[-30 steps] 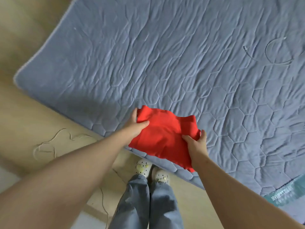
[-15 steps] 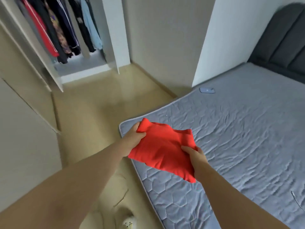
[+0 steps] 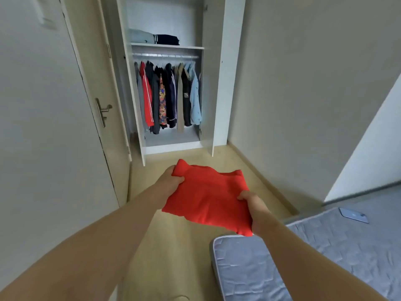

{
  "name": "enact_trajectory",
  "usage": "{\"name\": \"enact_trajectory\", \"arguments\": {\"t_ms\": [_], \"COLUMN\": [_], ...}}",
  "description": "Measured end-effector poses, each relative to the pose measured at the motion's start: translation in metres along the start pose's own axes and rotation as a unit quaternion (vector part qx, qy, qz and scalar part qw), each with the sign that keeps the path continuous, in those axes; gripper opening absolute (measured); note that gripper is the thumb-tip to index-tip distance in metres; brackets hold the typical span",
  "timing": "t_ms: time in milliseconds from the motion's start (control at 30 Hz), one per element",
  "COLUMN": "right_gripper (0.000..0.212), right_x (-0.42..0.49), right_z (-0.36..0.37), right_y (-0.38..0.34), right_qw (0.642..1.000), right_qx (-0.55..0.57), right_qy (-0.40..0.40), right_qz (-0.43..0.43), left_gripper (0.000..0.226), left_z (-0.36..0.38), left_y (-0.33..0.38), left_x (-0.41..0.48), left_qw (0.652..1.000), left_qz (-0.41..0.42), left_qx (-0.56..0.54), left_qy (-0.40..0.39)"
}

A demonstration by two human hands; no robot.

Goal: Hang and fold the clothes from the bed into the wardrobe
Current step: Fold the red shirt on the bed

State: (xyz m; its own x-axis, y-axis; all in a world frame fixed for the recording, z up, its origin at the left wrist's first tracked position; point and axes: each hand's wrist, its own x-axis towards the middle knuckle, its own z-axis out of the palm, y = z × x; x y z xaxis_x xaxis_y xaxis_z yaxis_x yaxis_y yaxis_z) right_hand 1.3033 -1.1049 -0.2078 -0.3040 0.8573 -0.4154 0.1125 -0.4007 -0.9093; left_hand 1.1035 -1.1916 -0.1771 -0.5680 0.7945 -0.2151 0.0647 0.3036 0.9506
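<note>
— How are the arms set?

— Both bare forearms stretch forward and draw together. The left hand (image 3: 172, 181) grips the far left corner of the cloth, thumb on top. The right hand (image 3: 255, 210) pinches the near right edge, also thumb on top.

— What lies around them?

— The wardrobe (image 3: 208, 94) stands straight ahead with both doors swung open. Hung clothes (image 3: 167, 94) fill its rail, and two folded piles (image 3: 154, 38) sit at the left end of the shelf above. A closed door (image 3: 93, 68) flanks it on the left. The bed (image 3: 249, 268) shows its corner low on the right, just beside the right forearm. A strip of wooden floor (image 3: 173, 246) runs from under the hands to the wardrobe's base.

— And the garment?

— The folded red garment (image 3: 206, 196) hangs in the air between the hands. It is over the floor, just off the bed's corner and well short of the wardrobe. A phone (image 3: 353, 215) lies near the bed's far edge.
</note>
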Motion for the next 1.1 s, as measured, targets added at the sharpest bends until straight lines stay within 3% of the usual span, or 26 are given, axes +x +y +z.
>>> {"name": "enact_trajectory", "arguments": {"t_ms": [100, 300, 600, 767, 1100], "right_gripper": [0.021, 0.037, 0.016, 0.027, 0.02], "right_x": [0.037, 0.11, 0.311, 0.438, 0.596], "right_z": [0.052, 0.13, 0.232, 0.265, 0.344], "right_y": [-0.03, -0.079, -0.188, -0.285, -0.417], "right_qw": [0.999, 0.995, 0.981, 0.98, 0.976], "right_qx": [-0.016, -0.037, -0.077, -0.087, -0.071], "right_qy": [-0.03, -0.095, -0.174, -0.181, -0.201], "right_qz": [-0.001, 0.006, 0.018, -0.001, -0.048], "left_gripper": [0.046, 0.041, 0.039, 0.038, 0.039], "left_z": [-0.045, -0.101, -0.139, -0.146, -0.194], "left_y": [0.014, 0.032, 0.08, 0.141, 0.236], "left_x": [0.042, 0.112, 0.335, 0.482, 0.685], "left_qw": [0.999, 0.994, 0.985, 0.982, 0.982], "left_qz": [-0.011, -0.031, -0.024, -0.028, -0.007], "left_qx": [-0.02, -0.056, -0.042, -0.071, -0.098], "left_qy": [0.031, 0.093, 0.168, 0.171, 0.163]}}
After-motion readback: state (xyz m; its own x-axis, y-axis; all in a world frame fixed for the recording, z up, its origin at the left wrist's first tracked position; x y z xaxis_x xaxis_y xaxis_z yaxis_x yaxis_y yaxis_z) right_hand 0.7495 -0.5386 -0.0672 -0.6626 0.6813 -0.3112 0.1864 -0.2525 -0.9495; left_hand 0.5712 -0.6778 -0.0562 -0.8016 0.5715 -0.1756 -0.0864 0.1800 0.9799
